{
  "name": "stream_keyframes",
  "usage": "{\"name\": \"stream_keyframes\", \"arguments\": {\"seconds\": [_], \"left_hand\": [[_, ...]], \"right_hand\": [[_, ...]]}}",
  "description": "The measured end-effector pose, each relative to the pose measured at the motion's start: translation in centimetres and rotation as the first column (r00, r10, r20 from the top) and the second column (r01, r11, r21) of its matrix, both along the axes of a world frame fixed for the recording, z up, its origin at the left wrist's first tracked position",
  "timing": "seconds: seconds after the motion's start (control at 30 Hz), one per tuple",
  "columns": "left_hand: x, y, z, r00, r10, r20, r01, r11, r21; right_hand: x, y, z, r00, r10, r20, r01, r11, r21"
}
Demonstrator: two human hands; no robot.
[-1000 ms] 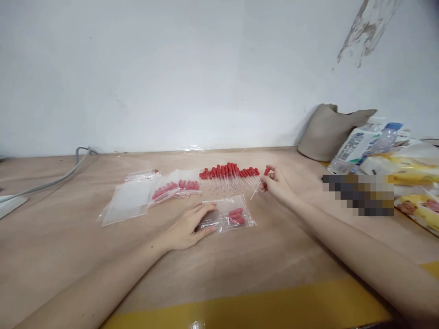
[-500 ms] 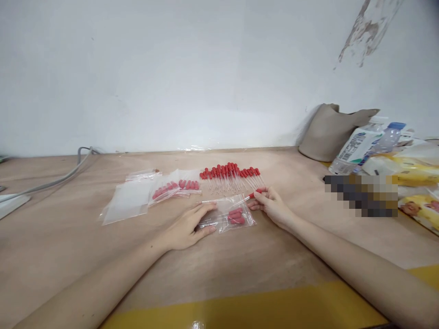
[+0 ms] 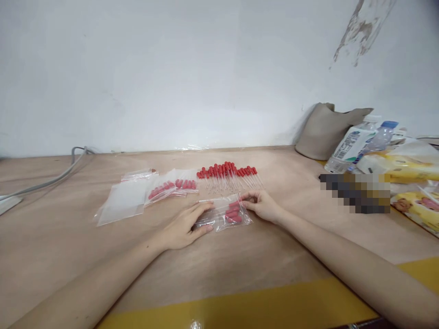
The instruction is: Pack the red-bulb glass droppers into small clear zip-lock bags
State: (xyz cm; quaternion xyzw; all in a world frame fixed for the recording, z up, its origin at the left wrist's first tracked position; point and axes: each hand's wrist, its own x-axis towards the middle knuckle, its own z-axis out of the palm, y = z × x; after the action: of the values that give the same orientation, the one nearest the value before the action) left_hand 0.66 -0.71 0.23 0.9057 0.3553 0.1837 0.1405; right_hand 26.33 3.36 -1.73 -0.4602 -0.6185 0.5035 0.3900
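A clear zip-lock bag (image 3: 219, 220) lies on the table in front of me, with several red-bulbed droppers (image 3: 233, 219) inside, their bulbs towards its right end. My left hand (image 3: 187, 224) holds the bag's left part, its fingers along the upper edge and its thumb at the lower edge. At the right-hand mouth, my right hand (image 3: 261, 205) has its fingertips closed at the bulb of a dropper that lies mostly within the bag. Just how those fingertips grip is partly hidden. Behind the bag is a pile of loose droppers (image 3: 221, 171), red bulbs pointing away from me.
Filled bags of droppers (image 3: 185, 184) lie left of the pile, beside flat unfilled bags (image 3: 121, 203). A grey cable (image 3: 58, 182) runs along the left. To the right stand a grey-brown container (image 3: 324, 130), a plastic bottle (image 3: 353, 146) and yellow packets (image 3: 401, 167).
My right hand has moved left to the bag's mouth, and its dropper has slid into the bag beside the others. My left hand keeps its place on the bag. The view has shifted slightly.
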Motion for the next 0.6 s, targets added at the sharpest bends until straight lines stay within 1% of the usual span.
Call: {"name": "stream_keyframes", "arguments": {"seconds": [0.07,0.1,0.2,0.23,0.3,0.43,0.5,0.53,0.57,0.6], "left_hand": [[0.0,0.0,0.0,1.000,0.002,-0.002,-0.002,1.000,0.001],[0.0,0.0,0.0,1.000,0.002,-0.001,-0.002,1.000,0.004],[0.1,0.0,0.0,1.000,0.005,-0.003,-0.005,1.000,0.006],[0.0,0.0,0.0,1.000,0.006,-0.004,-0.006,1.000,0.005],[0.0,0.0,0.0,1.000,0.006,-0.006,-0.006,1.000,0.002],[0.0,0.0,0.1,1.000,-0.008,0.000,0.008,1.000,0.014],[0.0,0.0,0.1,1.000,-0.008,-0.003,0.008,1.000,0.014],[0.0,0.0,0.1,1.000,-0.006,-0.007,0.006,1.000,0.010],[0.0,0.0,0.1,1.000,-0.004,-0.009,0.004,1.000,0.009],[0.0,0.0,0.1,1.000,-0.003,-0.012,0.003,1.000,0.009]], "right_hand": [[-0.5,0.0,-0.3,1.000,0.004,-0.007,-0.004,1.000,0.031],[-0.7,0.1,-0.5,1.000,-0.018,0.004,0.017,0.998,0.060],[-0.9,0.0,-0.9,0.989,-0.136,0.062,0.124,0.977,0.171],[-0.9,0.0,-0.9,0.984,-0.157,0.085,0.139,0.972,0.189],[-0.8,-0.2,-0.6,0.985,-0.124,0.120,0.102,0.979,0.178],[-0.9,-0.6,-0.1,0.994,0.040,0.104,-0.053,0.990,0.130],[-0.9,-0.5,-0.1,0.996,0.049,0.080,-0.057,0.994,0.095],[-0.8,-0.3,-0.2,0.997,0.016,0.079,-0.023,0.996,0.087],[-0.5,0.0,-0.3,0.995,-0.045,0.094,0.035,0.994,0.102],[-0.1,0.5,-0.3,0.984,-0.127,0.126,0.109,0.984,0.145]]}}
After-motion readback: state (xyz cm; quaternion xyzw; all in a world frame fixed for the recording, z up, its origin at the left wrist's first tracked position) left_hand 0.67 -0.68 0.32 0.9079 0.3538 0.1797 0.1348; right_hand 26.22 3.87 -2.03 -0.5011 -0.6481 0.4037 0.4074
